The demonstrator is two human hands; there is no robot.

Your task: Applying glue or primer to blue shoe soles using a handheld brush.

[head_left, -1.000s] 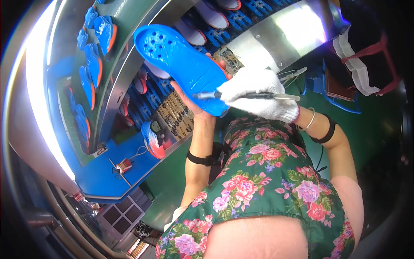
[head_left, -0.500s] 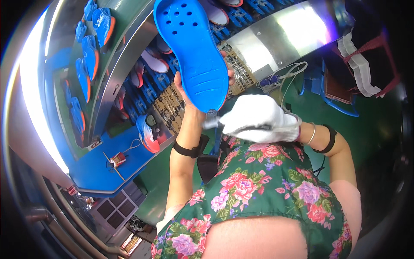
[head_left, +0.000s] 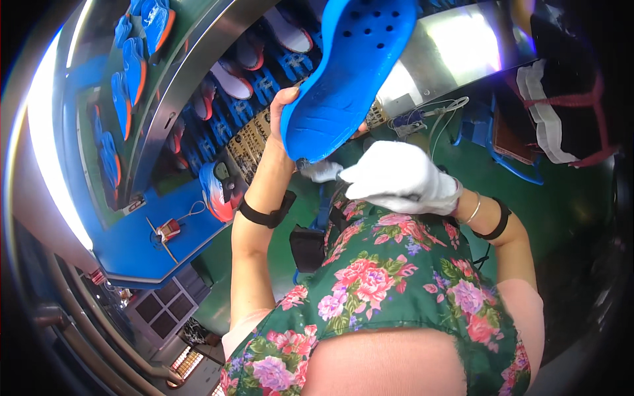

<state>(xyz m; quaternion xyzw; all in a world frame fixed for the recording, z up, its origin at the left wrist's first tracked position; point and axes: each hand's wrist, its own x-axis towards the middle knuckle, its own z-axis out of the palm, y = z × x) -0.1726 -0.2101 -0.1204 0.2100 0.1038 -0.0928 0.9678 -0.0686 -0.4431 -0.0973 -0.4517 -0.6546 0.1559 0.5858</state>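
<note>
A large blue shoe sole [head_left: 343, 86], with round holes at its toe end and moulded ridges toward the heel, is held up in my left hand [head_left: 282, 113]. The bare fingers wrap round its heel part from beneath, thumb along the left edge. Close below the heel is my right hand [head_left: 399, 177] in a white glove, its fingers closed. A blurred whitish thing [head_left: 321, 173] sticks out from the glove toward the heel tip; its kind is unclear, and whether it touches the sole cannot be told.
Behind the sole, a curved metal-edged machine [head_left: 178, 72] carries shoe parts on blue holders. A blue shelf [head_left: 125, 247] at left bears a small red item [head_left: 168, 229] and a red-and-white shoe [head_left: 214, 191]. Blue soles [head_left: 135, 69] line the upper left. A blue-framed chair [head_left: 498, 142] stands right.
The sole has swung so its toe end points to the upper right, and its heel has shifted slightly left with my left hand. My gloved right hand has turned slightly near the heel.
</note>
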